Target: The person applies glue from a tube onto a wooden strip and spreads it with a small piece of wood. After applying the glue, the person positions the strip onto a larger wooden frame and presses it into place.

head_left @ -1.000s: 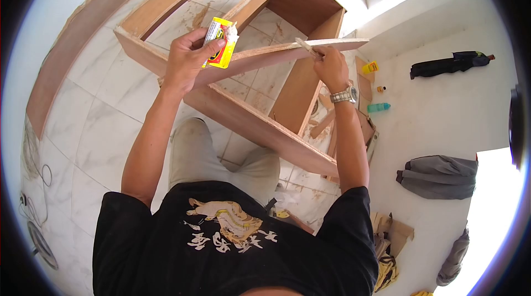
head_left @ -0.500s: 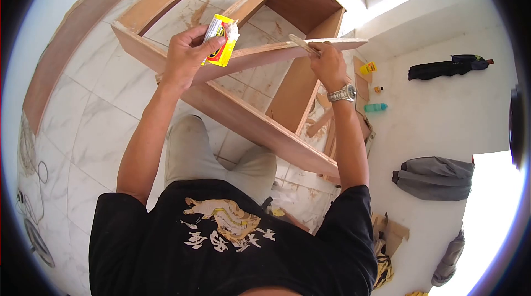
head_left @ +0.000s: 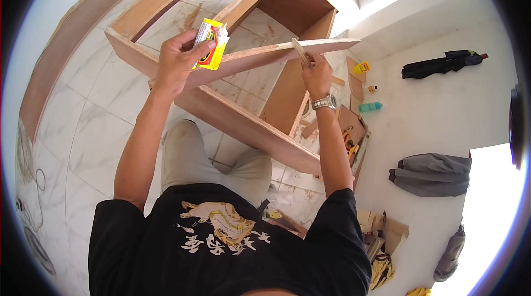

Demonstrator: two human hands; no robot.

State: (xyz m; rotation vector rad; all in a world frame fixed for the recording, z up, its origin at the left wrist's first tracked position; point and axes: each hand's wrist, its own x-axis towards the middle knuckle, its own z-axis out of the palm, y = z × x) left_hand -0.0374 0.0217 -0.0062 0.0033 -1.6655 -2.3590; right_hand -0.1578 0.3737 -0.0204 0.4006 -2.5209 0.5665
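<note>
My left hand [head_left: 178,59] is closed around a yellow and red packet [head_left: 217,55], its torn top corner smeared with whitish paste. Pinched in my right hand [head_left: 317,77] is a thin wooden stick [head_left: 299,50], its tip right at the top edge of a long wooden board [head_left: 249,62]. A pale, whitish coat runs along that edge. The board lies across a brown wooden frame [head_left: 251,137], and my left hand overlaps the board's near end in this view.
Wood shavings and scraps lie on the tiled floor [head_left: 102,130] within the frame. Beyond my right arm are a yellow container [head_left: 361,67], a teal bottle [head_left: 370,107] and a wooden box [head_left: 357,130] with tools. Dark clothing [head_left: 434,175] hangs on the white wall.
My right hand has shifted left and slightly down, turning the wooden stick steeper against the board's edge. My left hand still holds the packet, and the whole view has shifted slightly.
</note>
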